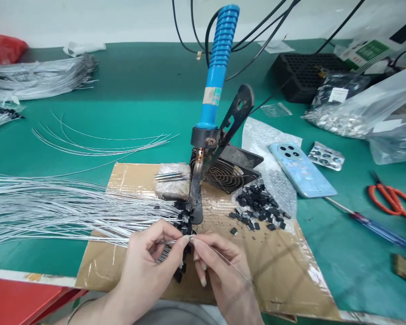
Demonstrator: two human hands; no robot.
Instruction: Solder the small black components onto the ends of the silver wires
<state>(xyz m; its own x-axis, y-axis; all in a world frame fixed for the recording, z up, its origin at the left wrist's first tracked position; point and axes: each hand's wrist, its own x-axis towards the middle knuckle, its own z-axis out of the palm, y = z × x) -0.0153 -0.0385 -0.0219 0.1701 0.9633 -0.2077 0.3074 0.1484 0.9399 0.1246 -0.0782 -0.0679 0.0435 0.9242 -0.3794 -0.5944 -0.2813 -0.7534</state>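
Note:
My left hand [155, 262] is closed, thumb and forefinger pinching a thin grey-white wire [171, 242]. Its tips meet those of my right hand [223, 271], which pinches a thin wire strand [228, 261] trailing over its back toward the lower right. What lies between the touching fingertips is too small to make out. Just behind them is a row of black connectors [184, 219], joined to a wide bundle of grey-white wires [71, 210] stretching left. Above the row stands a blue-handled soldering iron [212, 95], tip down in a metal holder [205, 136].
Loose black connectors [260, 205] lie on the cardboard [274, 280], near a black fan [228, 169]. To the right are a phone [302, 169], a screwdriver [379, 228] and orange-handled scissors [394, 201]. More wire bundles [37, 79] lie at the back left.

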